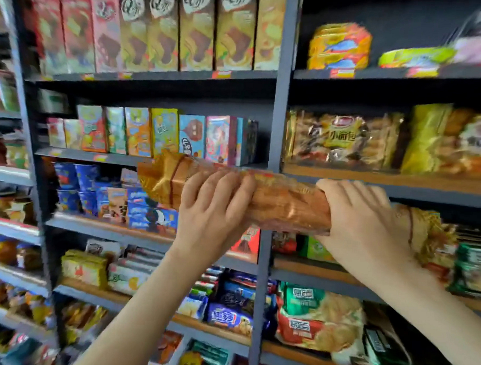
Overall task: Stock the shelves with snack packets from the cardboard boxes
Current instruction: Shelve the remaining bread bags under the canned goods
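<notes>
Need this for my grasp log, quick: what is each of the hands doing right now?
Left hand: holding the golden snack packet, fingers curled over it.
Right hand: gripping the same packet nearer its right end.

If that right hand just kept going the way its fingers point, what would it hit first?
Probably the bag of small breads on the shelf above it, though depth is unclear. The right hand grips the long golden packet, which would go with it.
</notes>
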`<state>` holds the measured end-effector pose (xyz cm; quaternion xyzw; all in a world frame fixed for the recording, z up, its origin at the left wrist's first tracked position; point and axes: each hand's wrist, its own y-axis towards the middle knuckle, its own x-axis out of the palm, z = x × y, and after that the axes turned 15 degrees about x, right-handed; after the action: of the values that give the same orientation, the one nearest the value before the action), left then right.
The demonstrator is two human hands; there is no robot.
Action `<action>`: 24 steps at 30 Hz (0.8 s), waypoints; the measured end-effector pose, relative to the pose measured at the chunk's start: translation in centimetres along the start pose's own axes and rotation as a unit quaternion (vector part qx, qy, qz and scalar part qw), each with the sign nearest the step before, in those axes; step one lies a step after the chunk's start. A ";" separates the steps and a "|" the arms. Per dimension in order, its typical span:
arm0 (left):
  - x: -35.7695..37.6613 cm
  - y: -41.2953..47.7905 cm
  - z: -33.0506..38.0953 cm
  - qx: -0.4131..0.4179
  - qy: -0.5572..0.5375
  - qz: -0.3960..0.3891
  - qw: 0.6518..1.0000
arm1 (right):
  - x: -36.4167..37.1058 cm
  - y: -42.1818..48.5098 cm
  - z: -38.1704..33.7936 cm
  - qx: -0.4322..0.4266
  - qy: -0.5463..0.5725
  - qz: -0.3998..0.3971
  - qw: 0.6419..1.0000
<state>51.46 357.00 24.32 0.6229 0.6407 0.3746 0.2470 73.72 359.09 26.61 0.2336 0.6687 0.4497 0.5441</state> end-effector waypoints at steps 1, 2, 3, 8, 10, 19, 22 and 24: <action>0.4 1.6 1.0 0.002 0.005 0.024 1.000 | -1.2 0.0 1.7 0.000 -0.011 0.030 0.999; 0.7 3.1 2.0 0.006 0.009 0.047 0.999 | -2.4 0.1 3.4 -0.003 -0.020 0.062 0.998; 1.0 4.6 3.1 0.010 0.012 0.068 0.998 | -3.5 0.1 5.1 -0.006 -0.027 0.092 0.995; 3.7 11.0 8.5 0.029 0.023 0.164 0.986 | -7.1 1.0 13.6 -0.066 -0.058 0.232 0.969; 5.3 13.1 10.4 0.022 0.035 0.177 0.983 | -7.6 1.7 16.7 -0.090 -0.077 0.268 0.956; 11.4 19.1 12.9 0.053 0.053 0.131 0.989 | -3.6 8.8 24.9 -0.110 -0.089 0.277 0.950; 13.9 20.1 12.5 0.073 0.055 0.121 0.988 | -1.6 11.2 26.4 -0.096 -0.097 0.250 0.958; 15.9 20.9 12.0 0.084 0.049 0.107 0.989 | -0.5 12.8 27.1 -0.082 -0.099 0.223 0.966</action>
<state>72.03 373.48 35.98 0.6874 0.6109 0.3738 0.1205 97.03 374.30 37.73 0.3744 0.5032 0.5880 0.5108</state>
